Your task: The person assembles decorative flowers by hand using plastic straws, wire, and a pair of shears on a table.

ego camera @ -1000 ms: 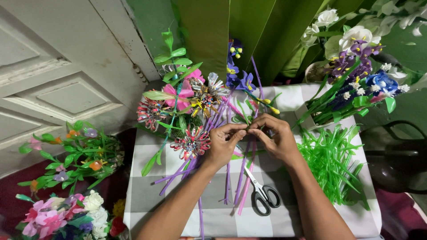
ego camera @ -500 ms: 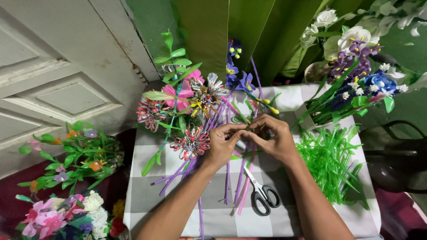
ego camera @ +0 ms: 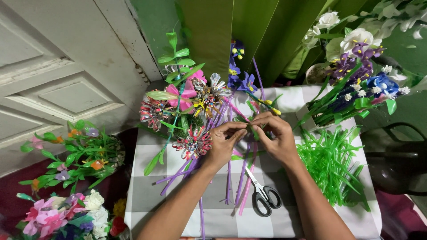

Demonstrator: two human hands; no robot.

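Observation:
Over a table covered with a grey and white checked cloth (ego camera: pixel 147 195), my left hand (ego camera: pixel 224 144) and my right hand (ego camera: pixel 275 135) meet, fingertips pinched together on a thin green stem of an artificial flower. The stem itself is mostly hidden between my fingers. Several purple and pink stems (ego camera: pixel 231 178) fan out below my hands. Handmade flowers (ego camera: pixel 193 142) with striped, shiny petals lie just left of my left hand. Black-handled scissors (ego camera: pixel 263 195) rest on the cloth under my right wrist.
A heap of green plastic leaves (ego camera: pixel 331 162) lies at the right of the table. A pot of white, purple and blue artificial flowers (ego camera: pixel 356 66) stands at the back right. More flower bunches (ego camera: pixel 73 155) sit on the floor at the left, beside a white panelled door (ego camera: pixel 58 89).
My fingers have shifted slightly on the stem; both hands stay in the same place above the cloth.

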